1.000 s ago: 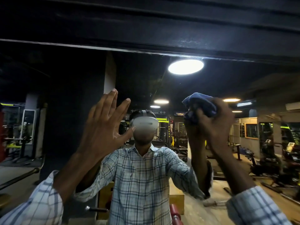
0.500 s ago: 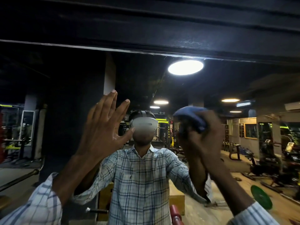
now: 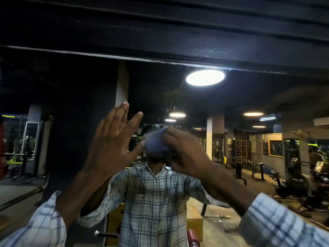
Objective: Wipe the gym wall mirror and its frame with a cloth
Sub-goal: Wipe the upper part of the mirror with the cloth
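The wall mirror (image 3: 240, 107) fills the view and reflects the gym and a person in a checked shirt. Its dark frame (image 3: 160, 56) runs across the top. My left hand (image 3: 114, 143) lies flat on the glass with straight, spread fingers. My right hand (image 3: 185, 154) grips a bunched blue cloth (image 3: 155, 143) and presses it against the glass at the centre, right beside my left thumb. The cloth covers the reflected head.
A dark beam (image 3: 160, 24) hangs above the mirror. Reflected in the glass are ceiling lights (image 3: 205, 77), a pillar (image 3: 211, 138), weight benches and machines (image 3: 293, 175) on the right, and a wooden box (image 3: 194, 221) low at the centre.
My right hand has carried the cloth down and to the left across the glass, from the upper right to the centre. My left hand has stayed flat on the mirror.
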`<state>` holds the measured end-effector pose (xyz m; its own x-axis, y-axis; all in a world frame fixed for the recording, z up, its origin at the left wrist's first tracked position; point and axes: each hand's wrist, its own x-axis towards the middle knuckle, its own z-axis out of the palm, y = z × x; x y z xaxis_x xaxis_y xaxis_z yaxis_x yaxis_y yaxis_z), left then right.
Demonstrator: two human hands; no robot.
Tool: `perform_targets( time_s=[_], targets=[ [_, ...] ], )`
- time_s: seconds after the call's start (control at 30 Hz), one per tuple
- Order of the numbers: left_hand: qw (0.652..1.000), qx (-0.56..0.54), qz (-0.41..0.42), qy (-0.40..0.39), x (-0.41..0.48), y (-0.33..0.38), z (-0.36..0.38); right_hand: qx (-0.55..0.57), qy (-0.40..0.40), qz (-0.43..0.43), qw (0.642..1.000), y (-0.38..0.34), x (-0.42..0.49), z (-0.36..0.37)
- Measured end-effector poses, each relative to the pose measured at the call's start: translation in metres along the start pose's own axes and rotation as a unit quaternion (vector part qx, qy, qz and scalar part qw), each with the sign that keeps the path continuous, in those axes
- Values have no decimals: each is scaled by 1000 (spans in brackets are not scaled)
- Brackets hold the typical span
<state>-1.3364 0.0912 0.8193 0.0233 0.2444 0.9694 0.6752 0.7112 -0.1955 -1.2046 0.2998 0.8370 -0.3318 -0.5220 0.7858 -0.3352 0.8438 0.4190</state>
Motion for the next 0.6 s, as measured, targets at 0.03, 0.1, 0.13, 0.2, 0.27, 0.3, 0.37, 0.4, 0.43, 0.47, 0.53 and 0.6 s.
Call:
perform_targets(
  time_s=[0.03, 0.1, 0.13, 0.2, 0.27, 0.3, 0.37, 0.4, 0.43, 0.47, 0.53, 0.6],
  targets=[
    [1000, 2, -1, 1, -1, -2, -1, -7, 3, 3, 1000, 10, 9, -10],
    [1000, 4, -5, 5, -3, -8, -4, -22, 103, 46, 993, 29, 31, -33],
    [1000, 7, -6, 3, -4, -11, -5, -29, 170, 86, 981, 38, 42, -44],
    [1000, 9, -12, -1, -7, -17, -6, -21, 283, 172, 943, 46, 57, -49],
    [1000, 11, -17, -3, -11, -22, -8, -10, 287, 198, 937, 34, 63, -27],
    [1000, 12, -15, -3, -12, -24, -9, 0, 232, 157, 960, 21, 60, -13],
    [1000, 12, -9, -3, -14, -28, -9, -2, 76, 24, 997, -5, 50, 3],
    [1000, 13, -8, -2, -15, -30, -10, -18, 18, -16, 1000, -7, 49, 0],
    [1000, 13, -7, -2, -16, -33, -11, -32, 2, -28, 999, 1, 54, -11],
    [1000, 10, -9, 1, -17, -35, -11, -41, 27, -12, 999, 15, 62, -24],
    [1000, 9, -13, 2, -21, -40, -13, -59, 144, 78, 985, 51, 77, -55],
    [1000, 5, -13, 2, -24, -43, -14, -76, 270, 161, 946, 70, 83, -69]
  ],
)
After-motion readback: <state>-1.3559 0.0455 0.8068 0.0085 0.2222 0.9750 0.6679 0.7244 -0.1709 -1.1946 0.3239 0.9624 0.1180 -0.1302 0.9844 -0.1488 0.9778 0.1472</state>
